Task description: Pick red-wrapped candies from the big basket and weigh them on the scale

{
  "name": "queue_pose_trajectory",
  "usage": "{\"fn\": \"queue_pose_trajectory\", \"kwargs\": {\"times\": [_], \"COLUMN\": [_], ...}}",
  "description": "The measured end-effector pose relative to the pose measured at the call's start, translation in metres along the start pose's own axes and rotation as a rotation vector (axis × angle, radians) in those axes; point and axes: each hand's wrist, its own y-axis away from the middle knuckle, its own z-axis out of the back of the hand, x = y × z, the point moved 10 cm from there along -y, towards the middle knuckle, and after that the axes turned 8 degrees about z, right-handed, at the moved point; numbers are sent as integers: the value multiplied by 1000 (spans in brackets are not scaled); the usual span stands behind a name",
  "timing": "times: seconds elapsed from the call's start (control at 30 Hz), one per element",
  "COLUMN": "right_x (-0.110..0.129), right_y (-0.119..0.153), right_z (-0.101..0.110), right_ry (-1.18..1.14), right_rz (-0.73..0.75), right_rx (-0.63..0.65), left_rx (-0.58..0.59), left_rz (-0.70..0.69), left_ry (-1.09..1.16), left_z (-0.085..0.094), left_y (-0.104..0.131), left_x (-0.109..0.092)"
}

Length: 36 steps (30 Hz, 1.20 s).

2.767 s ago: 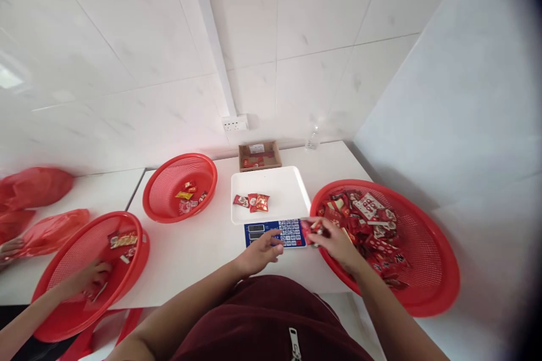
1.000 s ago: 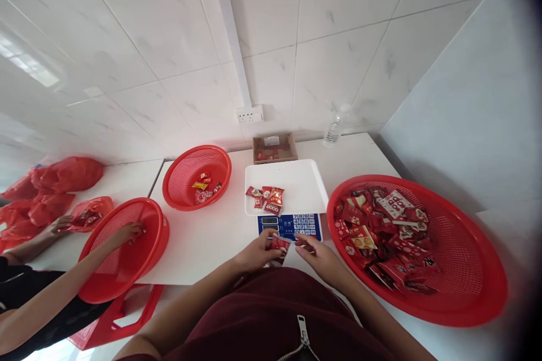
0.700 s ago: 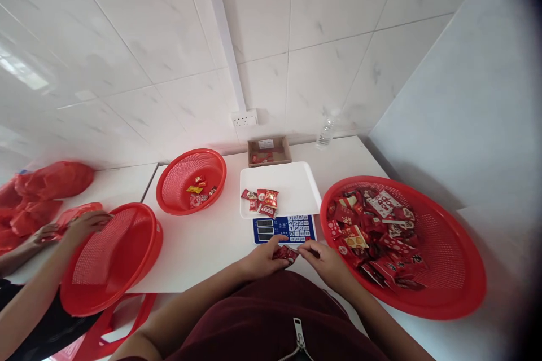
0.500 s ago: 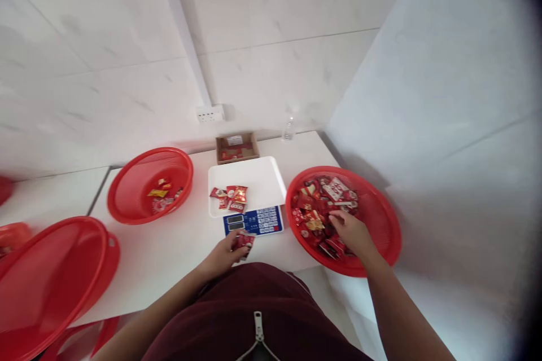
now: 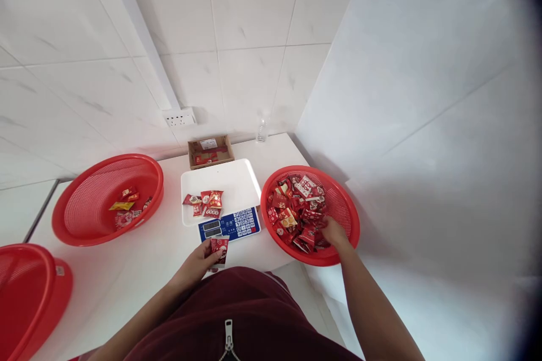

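Between the thumb and fingers of my left hand (image 5: pixel 198 262) is a small red candy packet (image 5: pixel 219 248), held just in front of the scale's blue keypad (image 5: pixel 231 225). My right hand (image 5: pixel 334 232) reaches into the right red basket (image 5: pixel 353 211), among many wrapped sweets (image 5: pixel 296 211); its fingertips are hidden by the packets, so I cannot tell what they grip. On the scale's white tray (image 5: pixel 237 177) lie several red wrapped sweets (image 5: pixel 213 201), grouped toward its left front.
A cardboard box (image 5: pixel 231 153) with red packets stands behind the scale, and a clear plastic bottle (image 5: pixel 262 131) is by the wall. Another red basket (image 5: pixel 84 180) with a few sweets sits at left. A further red basket (image 5: pixel 51 293) is at the near left edge.
The view has swung to the right. My right hand has moved toward the right side of the sweets and deeper among them. My left hand still holds the packet, now turned more upright.
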Motion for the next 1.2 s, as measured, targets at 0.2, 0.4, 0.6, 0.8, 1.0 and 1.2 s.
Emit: {"fn": "queue_pose_trajectory", "kwargs": {"times": [0.2, 0.4, 0.6, 0.8, 1.0, 1.2], "right_x": [17, 37, 46, 76, 221, 330], "right_y": [-1, -3, 2, -19, -24, 10], "right_z": [-17, -30, -25, 33, -42, -148], "right_ry": [102, 213, 315, 368, -74, -200], "right_rz": [27, 57, -3, 19, 436, 580], "right_rx": [158, 272, 331, 132, 269, 486], "left_rx": [-1, 3, -22, -50, -62, -81], "left_rz": [6, -15, 3, 15, 14, -6], "left_ry": [-25, -29, -35, -25, 26, 47], "left_z": [-1, -1, 7, 13, 20, 27], "left_y": [1, 3, 3, 9, 9, 18], "left_x": [-2, -3, 4, 6, 13, 11]}}
